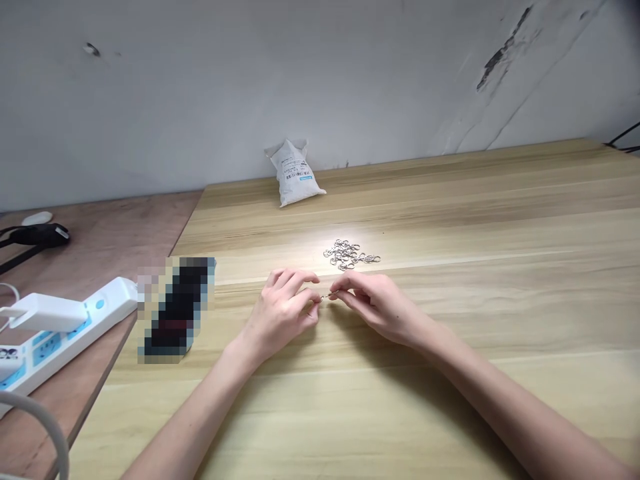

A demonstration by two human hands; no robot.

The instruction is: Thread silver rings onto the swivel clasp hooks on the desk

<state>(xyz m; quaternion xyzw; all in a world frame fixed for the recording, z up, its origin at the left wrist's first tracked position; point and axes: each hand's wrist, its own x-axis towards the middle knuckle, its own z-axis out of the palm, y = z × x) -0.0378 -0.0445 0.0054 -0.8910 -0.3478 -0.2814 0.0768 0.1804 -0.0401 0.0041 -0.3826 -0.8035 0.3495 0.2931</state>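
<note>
Between my two hands is a small silver metal clasp (325, 296), its finer parts too small to make out. My left hand (286, 308) pinches its left end between thumb and index finger, with the other fingers loosely curled above. The right end sits in the closed fingertips of my right hand (374, 304). Just beyond my fingers, a loose pile of several silver clasps with rings (345, 253) lies flat on the wooden table (480, 267).
A white printed pouch (296, 175) stands near the wall at the back. Left of my hands lies a dark, pixelated phone-like object (177, 310). On the reddish-brown surface at left, a white power strip (107, 301) holds plugs, with a black cable item (43, 235) behind it.
</note>
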